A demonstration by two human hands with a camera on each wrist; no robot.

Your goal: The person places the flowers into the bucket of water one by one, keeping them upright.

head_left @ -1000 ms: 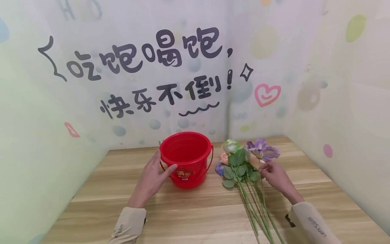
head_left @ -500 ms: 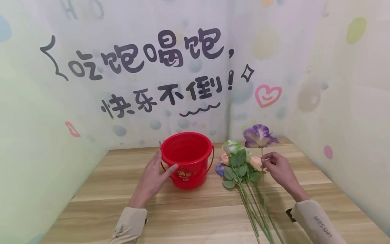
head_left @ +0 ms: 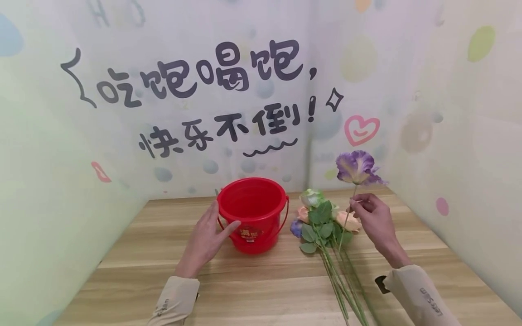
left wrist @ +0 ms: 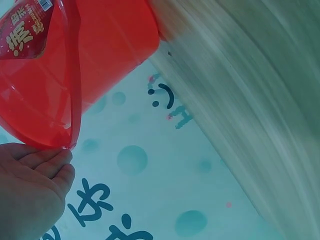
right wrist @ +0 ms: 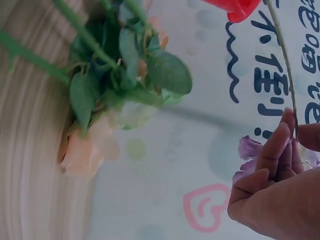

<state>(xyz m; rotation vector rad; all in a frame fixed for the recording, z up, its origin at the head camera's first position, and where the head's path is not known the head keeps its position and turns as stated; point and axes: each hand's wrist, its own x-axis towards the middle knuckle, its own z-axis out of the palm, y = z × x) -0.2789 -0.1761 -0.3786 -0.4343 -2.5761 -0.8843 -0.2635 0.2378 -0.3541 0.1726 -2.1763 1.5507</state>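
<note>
A red plastic bucket [head_left: 254, 203] with a thin red handle stands upright towards the back of the table. My left hand [head_left: 205, 242] touches its left rim with fingers straight and thumb spread; in the left wrist view the fingertips rest by the handle's joint [left wrist: 67, 146]. My right hand [head_left: 373, 224] pinches the stem of a purple artificial flower [head_left: 356, 167] just under its bloom, held upright above the others. Beneath it lies a bunch of artificial flowers, with a white-green bloom [head_left: 311, 198], a peach bloom [head_left: 348, 220], a blue-purple bloom [head_left: 297, 227] and green leaves [head_left: 322, 213].
Long green stems [head_left: 338, 280] reach from the bunch to the table's front edge. The wood-grain table [head_left: 253, 290] is bounded by a printed wall [head_left: 261, 167] behind and walls on both sides.
My right hand has lifted the purple flower off the bunch, raising it upwards and slightly right. The left hand stays at the bucket, which has not moved on the table.
</note>
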